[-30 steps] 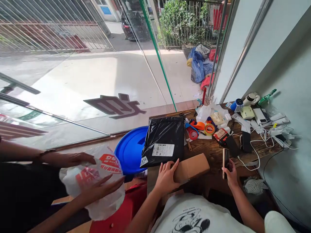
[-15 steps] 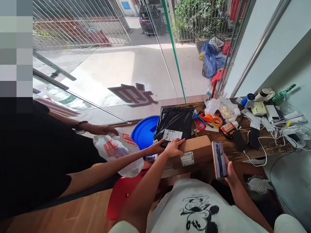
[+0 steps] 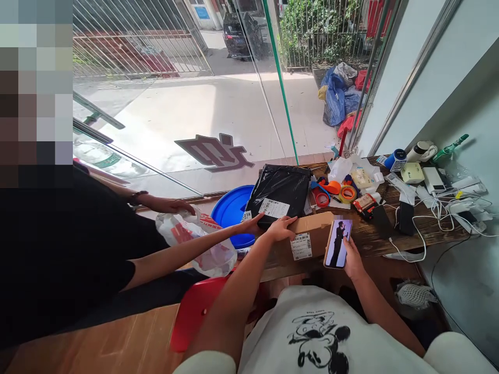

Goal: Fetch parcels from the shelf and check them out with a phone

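At the near edge of the wooden table (image 3: 368, 243) lies one cardboard box (image 3: 316, 227), its single barcode label (image 3: 301, 246) turned to the near side. The person's left hand (image 3: 279, 228) lies over the box's left end, its fingers fairly narrow; whether they grip or merely rest, one cannot tell. The right hand (image 3: 352, 259) has its fingers closed around one phone (image 3: 336, 243), screen showing, in front of the box's right end.

Just beyond the box, to the far left, sits one black package (image 3: 286, 184) with a large white label (image 3: 274, 208). One other person stands at the left: the near hand (image 3: 251, 224) touches the package's near left corner, its grip impossible to tell, while the far hand (image 3: 175, 205) holds one plastic bag (image 3: 212, 254). One blue lid (image 3: 230, 205) shows left of the package, and one red stool (image 3: 191, 317) stands at the near left.

On the table's right half lie two tape rolls (image 3: 316, 200), one red and one yellow-orange, two dark flat slabs (image 3: 406, 218) and one blue cylinder (image 3: 394, 159).
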{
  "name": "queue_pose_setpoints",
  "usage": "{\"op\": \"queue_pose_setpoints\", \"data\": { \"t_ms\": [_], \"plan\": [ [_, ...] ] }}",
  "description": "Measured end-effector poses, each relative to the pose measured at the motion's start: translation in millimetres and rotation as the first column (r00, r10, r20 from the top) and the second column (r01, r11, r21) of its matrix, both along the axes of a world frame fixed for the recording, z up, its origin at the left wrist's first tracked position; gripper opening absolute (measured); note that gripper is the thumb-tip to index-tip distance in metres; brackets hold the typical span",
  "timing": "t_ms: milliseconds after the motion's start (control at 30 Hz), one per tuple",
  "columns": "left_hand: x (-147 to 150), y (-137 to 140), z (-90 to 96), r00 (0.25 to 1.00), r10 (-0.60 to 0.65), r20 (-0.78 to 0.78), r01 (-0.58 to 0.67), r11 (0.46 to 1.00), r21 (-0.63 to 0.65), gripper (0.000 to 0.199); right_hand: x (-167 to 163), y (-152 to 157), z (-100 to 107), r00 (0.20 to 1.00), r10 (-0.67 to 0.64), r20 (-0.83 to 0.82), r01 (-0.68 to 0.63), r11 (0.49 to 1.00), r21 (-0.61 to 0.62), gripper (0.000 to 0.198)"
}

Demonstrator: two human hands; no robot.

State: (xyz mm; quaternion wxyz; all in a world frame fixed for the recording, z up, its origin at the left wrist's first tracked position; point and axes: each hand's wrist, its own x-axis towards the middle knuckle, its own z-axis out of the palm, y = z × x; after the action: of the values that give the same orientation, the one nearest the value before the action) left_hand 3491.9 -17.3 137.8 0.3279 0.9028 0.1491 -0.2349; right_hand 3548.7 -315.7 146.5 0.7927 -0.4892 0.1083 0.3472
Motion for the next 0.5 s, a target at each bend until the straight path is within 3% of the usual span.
{"op": "queue_pose_setpoints", "data": {
  "t_ms": [200, 367, 500],
  "plan": [
    [-1.8, -1.6, -0.6, 1.0, 0.008, 0.011, -0.008, 1.0, 0.016, 0.064, -6.7, -5.0, 11.0, 1.0, 0.009, -0.021, -0.009, 1.0, 0.005, 0.049],
    [-4.0, -1.9, -1.1, 0.999, 0.021, 0.023, -0.022, 0.999, 0.029, 0.062, -17.5, -1.4, 30.4, 0.994, 0.106, 0.009, -0.106, 0.994, 0.033, 0.053],
    [-3.9, -2.4, -1.5, 0.999, 0.034, 0.033, -0.035, 0.999, 0.029, 0.062, -20.4, 0.6, 34.4, 0.987, 0.144, 0.067, -0.144, 0.99, 0.005, 0.061]
  ]
}}
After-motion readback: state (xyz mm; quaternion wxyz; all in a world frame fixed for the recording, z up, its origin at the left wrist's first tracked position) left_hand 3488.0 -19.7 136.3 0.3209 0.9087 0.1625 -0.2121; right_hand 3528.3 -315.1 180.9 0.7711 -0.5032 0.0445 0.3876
